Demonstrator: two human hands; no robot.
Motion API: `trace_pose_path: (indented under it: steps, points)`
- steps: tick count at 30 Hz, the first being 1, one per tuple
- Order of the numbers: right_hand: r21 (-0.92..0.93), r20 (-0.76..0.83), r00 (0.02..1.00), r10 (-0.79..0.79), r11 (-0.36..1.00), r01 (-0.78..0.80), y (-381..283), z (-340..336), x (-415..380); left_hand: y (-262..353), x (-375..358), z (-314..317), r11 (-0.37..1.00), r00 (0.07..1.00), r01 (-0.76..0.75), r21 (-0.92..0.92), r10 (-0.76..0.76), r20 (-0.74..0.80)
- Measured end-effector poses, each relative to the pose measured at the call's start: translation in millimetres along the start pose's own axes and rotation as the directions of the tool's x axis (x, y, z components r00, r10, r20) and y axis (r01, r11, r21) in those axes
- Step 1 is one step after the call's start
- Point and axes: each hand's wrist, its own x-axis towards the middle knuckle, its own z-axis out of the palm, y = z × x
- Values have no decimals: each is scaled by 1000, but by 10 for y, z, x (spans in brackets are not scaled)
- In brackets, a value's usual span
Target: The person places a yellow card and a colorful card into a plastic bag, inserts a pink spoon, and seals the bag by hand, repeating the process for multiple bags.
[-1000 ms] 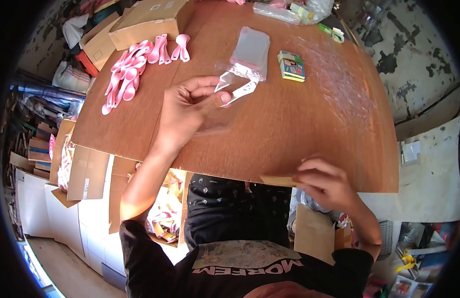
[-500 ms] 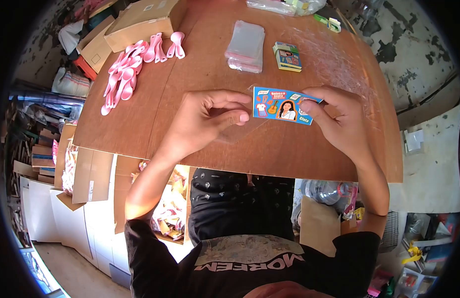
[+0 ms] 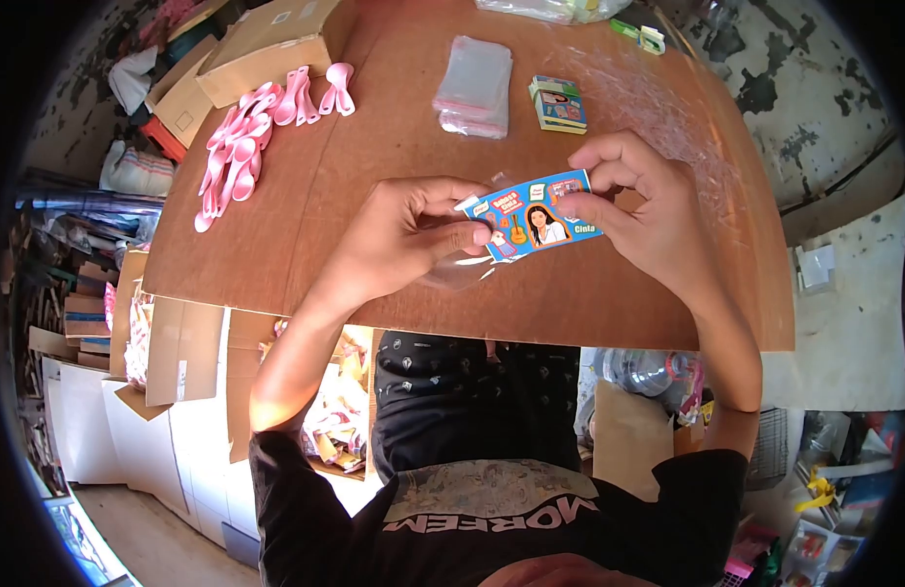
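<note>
A blue printed card (image 3: 519,231) with a portrait and the word "Cinta" is held tilted above the brown table. My right hand (image 3: 653,215) pinches its right end, thumb on the front. At the card's left end, the thumb and fingers of my left hand (image 3: 389,240) are closed on a clear plastic bag (image 3: 452,274), which shines around that edge and hangs below. Beyond the hands lie a stack of clear plastic bags (image 3: 475,83) and a small stack of similar cards (image 3: 560,104).
Pink plastic spoons (image 3: 239,161) lie in a pile at the left of the table (image 3: 374,117), beside a cardboard box (image 3: 271,59). Loose clear film (image 3: 667,127) spreads along the right. A green and white item (image 3: 651,39) sits at the far right edge.
The card has tilted, its right end rising, and shifted left to meet my left hand. Its left end now overlaps the plastic bag at my left fingertips.
</note>
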Motion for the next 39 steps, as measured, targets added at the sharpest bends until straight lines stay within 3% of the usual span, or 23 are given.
trace_pose_path:
  steps: [2,4,6,11,14,16,20,30,32,33,35,36,38,39]
  points:
    - [73,11,1000,-4,997,4,-24,67,4,26,1,35,994,995,92,-51,-93,-21]
    - [140,18,1000,-8,990,5,-23,151,17,-20,36,66,999,997,-18,-31,21,80]
    - [162,-47,996,-73,984,79,27,224,30,-37,57,81,999,996,-24,-21,26,90]
    - [167,-74,996,-49,984,61,79,203,8,-40,39,49,994,995,-82,-75,77,-62]
    - [204,-1,988,-153,968,150,98,210,-1,-31,44,44,994,996,-67,-92,62,-63]
    - [109,63,967,-245,965,237,89,223,2,-39,48,79,993,994,-91,-77,86,-73]
    - [258,138,966,-220,949,180,63,245,20,-28,68,106,990,987,-138,18,139,-76]
    - [280,189,960,-208,948,151,90,228,24,17,41,123,987,981,-155,51,159,-106]
    - [505,280,959,29,846,-173,77,223,9,33,18,143,955,966,-190,227,223,-131]
    - [504,278,960,31,846,-174,80,207,21,28,18,153,955,966,-191,227,223,-128]
    - [492,409,901,142,797,-349,98,164,67,-2,23,177,889,921,-329,318,376,-99]
    - [492,406,902,143,798,-348,113,175,67,-15,22,199,889,921,-330,317,377,-97]
    - [382,268,963,20,916,-125,145,225,68,-35,22,239,889,906,-323,324,389,-165]
    - [382,266,964,20,916,-124,138,222,80,-40,25,241,889,907,-323,325,389,-163]
